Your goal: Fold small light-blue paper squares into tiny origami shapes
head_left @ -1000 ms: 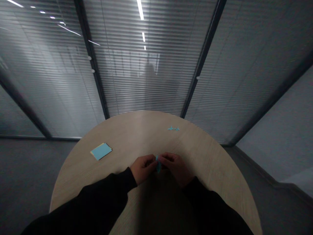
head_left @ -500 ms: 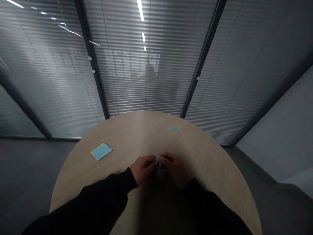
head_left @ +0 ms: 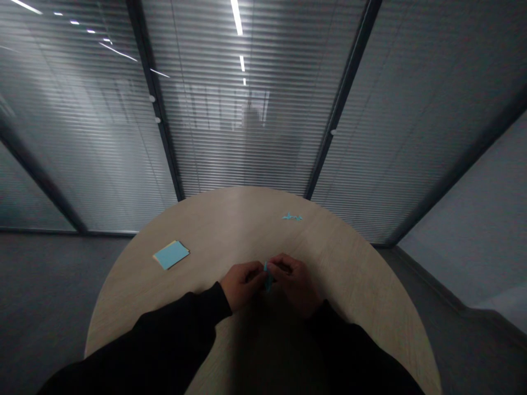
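My left hand (head_left: 242, 284) and my right hand (head_left: 295, 282) meet over the middle of a round wooden table (head_left: 362, 285). Between their fingertips they pinch a small folded piece of blue paper (head_left: 267, 277), held upright and mostly hidden by the fingers. Both hands are closed on it. Dark sleeves cover both arms down to the wrists.
A small stack of blue paper sheets (head_left: 171, 254) lies on the table to the left. A little folded blue paper figure (head_left: 292, 217) rests near the far right edge. Glass walls with blinds stand behind the table, and grey floor surrounds it.
Both hands stay together on the blue paper. The right hand's fingers have shifted slightly over it. Nothing else has moved.
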Demonstrator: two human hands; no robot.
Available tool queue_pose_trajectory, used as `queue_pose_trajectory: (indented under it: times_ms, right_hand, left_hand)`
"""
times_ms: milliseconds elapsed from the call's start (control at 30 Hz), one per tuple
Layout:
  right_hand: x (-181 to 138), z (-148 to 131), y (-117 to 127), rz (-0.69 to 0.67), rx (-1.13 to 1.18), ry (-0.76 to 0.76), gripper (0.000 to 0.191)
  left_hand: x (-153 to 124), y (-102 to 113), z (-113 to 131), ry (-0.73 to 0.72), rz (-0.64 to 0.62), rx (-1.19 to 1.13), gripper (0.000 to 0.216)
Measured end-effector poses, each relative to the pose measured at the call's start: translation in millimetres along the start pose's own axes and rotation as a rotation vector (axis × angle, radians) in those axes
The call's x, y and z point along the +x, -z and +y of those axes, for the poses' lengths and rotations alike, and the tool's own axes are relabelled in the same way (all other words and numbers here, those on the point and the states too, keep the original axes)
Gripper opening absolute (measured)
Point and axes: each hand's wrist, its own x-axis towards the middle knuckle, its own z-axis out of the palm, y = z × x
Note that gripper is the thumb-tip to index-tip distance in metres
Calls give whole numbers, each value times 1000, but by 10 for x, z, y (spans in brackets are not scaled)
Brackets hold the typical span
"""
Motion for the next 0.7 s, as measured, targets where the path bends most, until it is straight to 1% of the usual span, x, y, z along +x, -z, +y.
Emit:
queue_pose_trajectory:
  times_ms: [233, 333, 467, 567, 700]
  right_hand:
    - [-15, -28, -14, 38, -56, 102, 17]
    - [-11, -24, -18, 66, -30, 80, 18]
    - [10, 22, -54, 89, 65, 41, 19]
    - [13, 42, -87, 86, 95, 46, 19]
    - [1, 26, -83, 59, 79, 47, 19]
  left_hand:
    - [2, -5, -27, -19, 15, 51, 37]
    - [2, -5, 12, -7, 13, -11, 39]
    - [1, -10, 33, 10, 3, -87, 39]
    - [5, -21, 1, 21, 26, -103, 40]
    - [2, -19, -28, 26, 50, -89, 41]
